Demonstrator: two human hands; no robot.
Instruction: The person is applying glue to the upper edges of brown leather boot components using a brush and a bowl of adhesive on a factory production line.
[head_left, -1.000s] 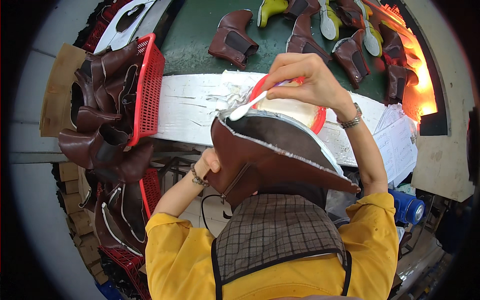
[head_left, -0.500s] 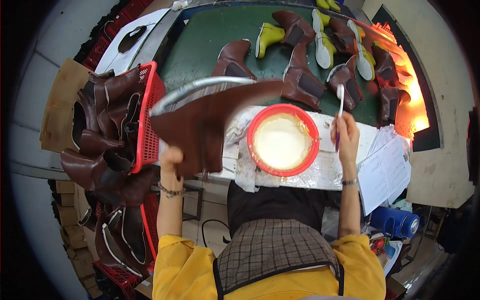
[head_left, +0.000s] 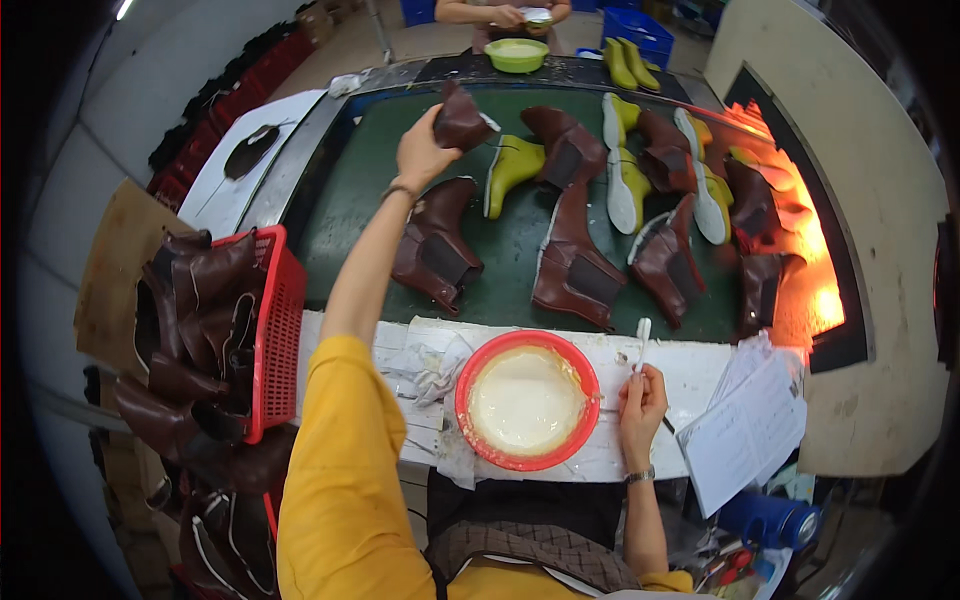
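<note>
Out over the green work surface (head_left: 340, 225), my left hand (head_left: 425, 150) is closed on a brown leather boot (head_left: 462, 118) with a pale edge on its right. My right hand (head_left: 642, 405) grips a toothbrush-like brush (head_left: 643, 332), white head pointing up. Just left of that hand, a red bowl (head_left: 528, 464) holds a creamy white liquid (head_left: 527, 400). Another brown boot (head_left: 435, 245) with a dark elastic side panel lies below my left hand. A yellow-green boot (head_left: 515, 172) is to the right of the held one.
More brown and yellow-green boots lie toward an orange-glowing opening (head_left: 815, 260) at the right. A red basket (head_left: 280, 340) heaped with brown boots stands at left. Papers (head_left: 745, 440) and a blue bottle (head_left: 770, 520) are at lower right. Across the surface, another person's hands (head_left: 515, 17) work above a green bowl (head_left: 516, 62).
My left hand has carried the brown boot from beside the basket forward over the green surface. My right hand still holds the brush beside the bowl. The view has tilted upward.
</note>
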